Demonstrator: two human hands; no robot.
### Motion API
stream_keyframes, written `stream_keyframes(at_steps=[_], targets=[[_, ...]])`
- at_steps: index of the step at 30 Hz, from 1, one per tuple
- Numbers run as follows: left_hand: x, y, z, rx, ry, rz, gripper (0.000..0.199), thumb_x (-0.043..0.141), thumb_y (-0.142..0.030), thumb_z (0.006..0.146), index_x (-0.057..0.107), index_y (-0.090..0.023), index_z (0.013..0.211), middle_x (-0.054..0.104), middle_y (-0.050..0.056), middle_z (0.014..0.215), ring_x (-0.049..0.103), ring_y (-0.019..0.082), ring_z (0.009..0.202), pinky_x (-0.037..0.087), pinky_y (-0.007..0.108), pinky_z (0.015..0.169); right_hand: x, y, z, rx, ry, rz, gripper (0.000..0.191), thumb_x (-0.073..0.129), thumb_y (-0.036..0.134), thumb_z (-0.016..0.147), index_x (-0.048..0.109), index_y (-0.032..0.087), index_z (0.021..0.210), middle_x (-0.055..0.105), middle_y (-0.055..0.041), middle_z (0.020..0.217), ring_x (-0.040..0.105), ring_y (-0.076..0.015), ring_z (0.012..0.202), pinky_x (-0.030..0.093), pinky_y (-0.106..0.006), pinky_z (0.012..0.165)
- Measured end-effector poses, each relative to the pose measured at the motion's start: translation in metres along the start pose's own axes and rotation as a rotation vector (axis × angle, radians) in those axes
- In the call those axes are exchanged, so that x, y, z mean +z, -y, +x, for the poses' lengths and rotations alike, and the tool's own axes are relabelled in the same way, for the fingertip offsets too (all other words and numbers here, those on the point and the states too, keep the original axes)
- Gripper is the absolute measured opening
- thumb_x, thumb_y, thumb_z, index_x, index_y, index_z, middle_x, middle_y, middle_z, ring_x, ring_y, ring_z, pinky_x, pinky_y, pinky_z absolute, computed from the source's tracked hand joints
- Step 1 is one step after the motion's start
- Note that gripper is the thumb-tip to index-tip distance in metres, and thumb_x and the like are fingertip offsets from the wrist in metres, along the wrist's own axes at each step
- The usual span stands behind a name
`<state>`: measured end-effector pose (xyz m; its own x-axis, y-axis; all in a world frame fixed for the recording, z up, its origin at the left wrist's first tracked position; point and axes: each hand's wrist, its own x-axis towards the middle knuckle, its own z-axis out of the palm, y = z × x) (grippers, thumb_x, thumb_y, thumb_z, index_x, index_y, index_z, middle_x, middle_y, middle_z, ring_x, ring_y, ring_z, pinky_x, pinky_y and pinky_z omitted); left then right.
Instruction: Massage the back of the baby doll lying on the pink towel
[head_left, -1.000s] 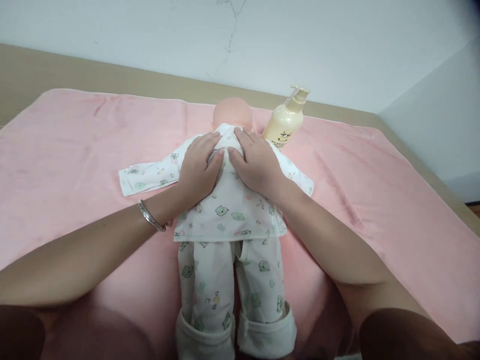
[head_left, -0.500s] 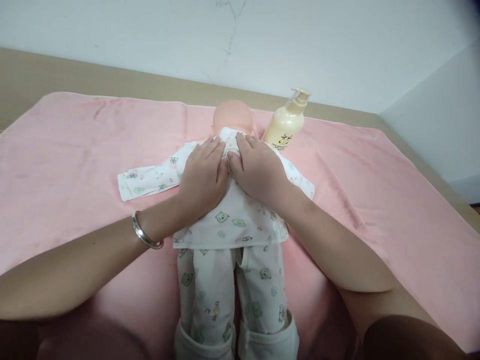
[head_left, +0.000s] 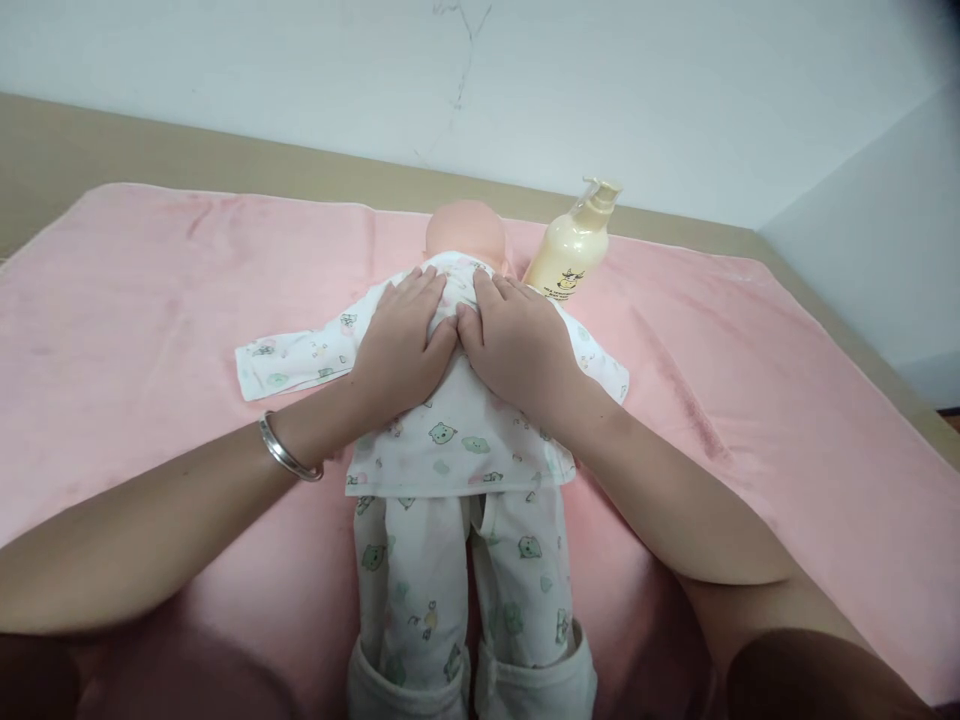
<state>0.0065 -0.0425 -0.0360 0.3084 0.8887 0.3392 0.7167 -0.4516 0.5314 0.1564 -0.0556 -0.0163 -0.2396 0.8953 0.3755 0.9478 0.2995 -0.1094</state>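
A baby doll (head_left: 466,228) lies on its front, its bald head away from me. It wears a white patterned top (head_left: 457,450) and matching trousers (head_left: 427,570). My left hand (head_left: 401,345) lies flat on the left of its upper back, fingers toward the head. On the right of the upper back rests my right hand (head_left: 521,350), also flat, its thumb meeting my left thumb near the middle. Both hands are open and hold nothing. The cloth between them is slightly wrinkled.
A cream pump bottle (head_left: 571,245) stands just right of the doll's head. Beneath everything is a pink blanket (head_left: 150,330) on a wooden surface (head_left: 247,165). A white wall (head_left: 300,80) rises behind. The doll's left-side sleeve (head_left: 292,364) stretches outward.
My left hand has shifted slightly to the left, its fingers a little more spread. The bunched cloth near the collar now lies flatter. My right hand stays nearly in place.
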Motion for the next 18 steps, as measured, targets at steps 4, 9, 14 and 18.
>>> stream_keyframes(at_steps=[4,9,14,18], targets=[[0.0031,0.0020,-0.0024,0.035,-0.045,-0.002,0.055,0.032,-0.035,0.095,0.049,-0.014,0.143,0.045,0.011,0.155,0.036,0.026,0.148,0.025,0.049,0.126,0.0000,-0.0003,0.0019,0.003,0.016,-0.012,0.051,0.030,0.028,0.101,0.049,0.001,0.139,0.065,-0.0221,0.127,0.059,-0.0325,0.121,0.046,-0.046,0.103],[0.0040,0.0034,-0.0026,0.044,-0.059,-0.002,0.054,0.033,-0.034,0.095,0.049,-0.012,0.142,0.047,0.014,0.153,0.038,0.027,0.147,0.027,0.049,0.125,0.0023,-0.0025,0.0039,-0.011,-0.006,0.012,0.050,0.033,0.028,0.100,0.051,0.001,0.138,0.065,-0.0217,0.128,0.060,-0.0323,0.118,0.047,-0.046,0.101],[0.0051,0.0046,-0.0024,0.057,-0.075,-0.003,0.053,0.033,-0.035,0.096,0.050,-0.012,0.141,0.048,0.014,0.153,0.039,0.027,0.146,0.027,0.049,0.125,0.0056,-0.0044,0.0044,-0.009,-0.028,0.035,0.050,0.033,0.027,0.099,0.053,0.002,0.137,0.066,-0.0205,0.126,0.060,-0.0315,0.116,0.047,-0.046,0.100],[0.0070,0.0075,-0.0029,0.071,-0.095,-0.021,0.052,0.034,-0.037,0.097,0.051,-0.015,0.142,0.049,0.012,0.152,0.040,0.026,0.145,0.029,0.049,0.125,0.0085,-0.0062,0.0050,-0.015,-0.051,0.065,0.050,0.034,0.028,0.098,0.053,0.003,0.137,0.066,-0.0204,0.126,0.060,-0.0321,0.117,0.047,-0.047,0.101]])
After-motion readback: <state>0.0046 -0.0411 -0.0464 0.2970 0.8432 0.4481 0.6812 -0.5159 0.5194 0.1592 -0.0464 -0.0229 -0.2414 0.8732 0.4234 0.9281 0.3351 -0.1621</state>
